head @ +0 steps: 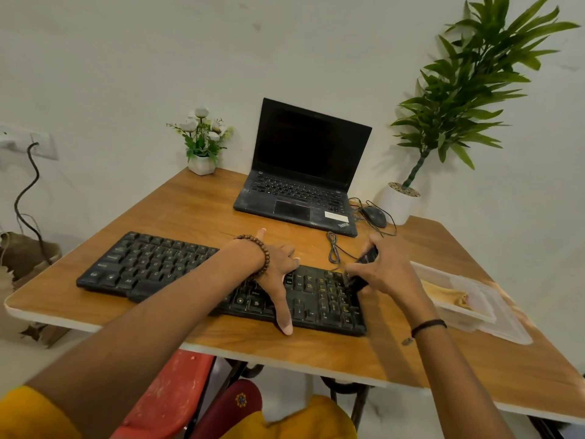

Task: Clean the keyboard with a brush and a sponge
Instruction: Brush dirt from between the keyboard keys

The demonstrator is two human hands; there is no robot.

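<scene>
A black keyboard lies across the wooden table, tilted slightly from left to right. My left hand rests flat on its middle with fingers spread and the thumb reaching over the near edge. My right hand is shut on a small black brush, whose lower end touches the number pad at the keyboard's right end. A yellowish sponge lies in a clear plastic container to the right of the keyboard.
An open black laptop stands behind the keyboard, with a wired mouse and coiled cable beside it. A small flower pot and a tall potted plant sit at the back. A red stool is under the table.
</scene>
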